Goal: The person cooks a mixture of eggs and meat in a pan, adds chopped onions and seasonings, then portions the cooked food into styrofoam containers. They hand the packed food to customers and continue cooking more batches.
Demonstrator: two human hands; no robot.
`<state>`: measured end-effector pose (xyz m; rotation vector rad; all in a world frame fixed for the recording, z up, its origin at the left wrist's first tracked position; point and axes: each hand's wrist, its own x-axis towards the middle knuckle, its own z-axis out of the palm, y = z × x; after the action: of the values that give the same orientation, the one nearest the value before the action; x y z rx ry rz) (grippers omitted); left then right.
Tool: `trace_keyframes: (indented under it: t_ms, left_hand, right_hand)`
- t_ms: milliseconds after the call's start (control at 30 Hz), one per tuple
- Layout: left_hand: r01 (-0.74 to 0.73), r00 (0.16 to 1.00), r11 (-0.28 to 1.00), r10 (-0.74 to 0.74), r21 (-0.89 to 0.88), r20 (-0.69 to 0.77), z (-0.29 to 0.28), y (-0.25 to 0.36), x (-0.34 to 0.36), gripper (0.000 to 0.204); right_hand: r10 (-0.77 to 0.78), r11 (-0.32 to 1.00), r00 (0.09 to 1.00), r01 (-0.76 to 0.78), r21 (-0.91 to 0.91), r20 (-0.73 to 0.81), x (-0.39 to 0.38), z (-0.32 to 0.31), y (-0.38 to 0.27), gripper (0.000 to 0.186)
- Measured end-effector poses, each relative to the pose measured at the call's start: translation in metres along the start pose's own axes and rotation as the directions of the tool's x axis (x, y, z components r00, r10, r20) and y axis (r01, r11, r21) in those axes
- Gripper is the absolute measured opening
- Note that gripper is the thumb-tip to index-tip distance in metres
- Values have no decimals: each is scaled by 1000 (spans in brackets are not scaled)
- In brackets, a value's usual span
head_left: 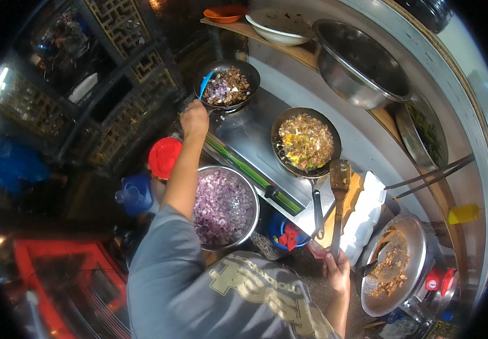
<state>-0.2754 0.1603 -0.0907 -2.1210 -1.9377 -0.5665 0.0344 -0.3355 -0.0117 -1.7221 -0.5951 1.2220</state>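
My left arm reaches far out to the back pan (249,73), which holds browned minced food topped with chopped purple onion. My left hand (195,120) is closed around a slim blue utensil (205,85); whether it is a spoon or a spatula cannot be told. Its blue part lies at the pan's left edge. Low on the right, my right hand (336,268) grips the handle of a wooden spatula (340,179), blade up. That blade stands beside a second pan (336,127) of minced food with yellow egg and a bit of green.
Between me and the metal stove (249,133) sits a steel bowl of chopped onions (253,226). White foam boxes (368,206) and a large metal bowl (419,248) stand right. A wooden shelf (300,55) bears a steel basin (363,85). A red bowl (163,158) lies left.
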Motion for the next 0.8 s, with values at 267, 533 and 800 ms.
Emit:
trace_keyframes:
  t_ms: [267,533,800]
  left_hand:
    - [335,822,900,-133,-280,554,-41,-5,-255,26]
    - [821,-102,-571,-135,7,986,114,55,-382,10]
    - [866,382,105,-771,-490,509,204,45,-364,23]
  right_hand:
    - [-55,996,993,61,-61,100,0,-42,2,22]
    - [-110,982,945,152,-114,309,8,-74,1,21]
    - [-52,984,943,105,-144,327,3,-98,11,20]
